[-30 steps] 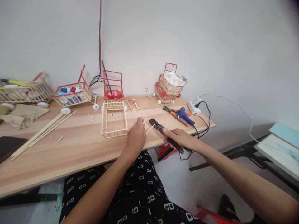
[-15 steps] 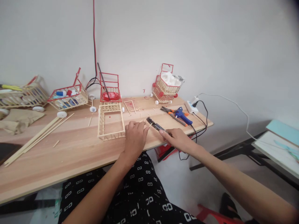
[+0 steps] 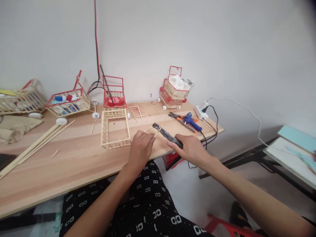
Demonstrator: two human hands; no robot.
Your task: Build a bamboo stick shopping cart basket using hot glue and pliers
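Pliers (image 3: 166, 134), black-handled, sit clamped in the right hand (image 3: 189, 149); left hand (image 3: 140, 149) pinches a thin wooden stick (image 3: 156, 133) on the table (image 3: 74, 158).

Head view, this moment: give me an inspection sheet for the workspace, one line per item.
Surface: wooden table, scattered with offcuts.
Job's things: black cutter in the right hand; thin stick at the left hand's fingertips, its end at the cutter's tip; open stick frame beside the left hand.
Clutter: long sticks, four small stick carts along the wall, pliers, blue glue gun, brown cloth.
Fingers: right wrapped round the cutter's handles; left pinching the stick, though the contact is small in view.
Cables: black lead from the glue gun to a white power strip; white cable runs right; red and black wires on the wall.
Surroundings: white wall, another table at right.
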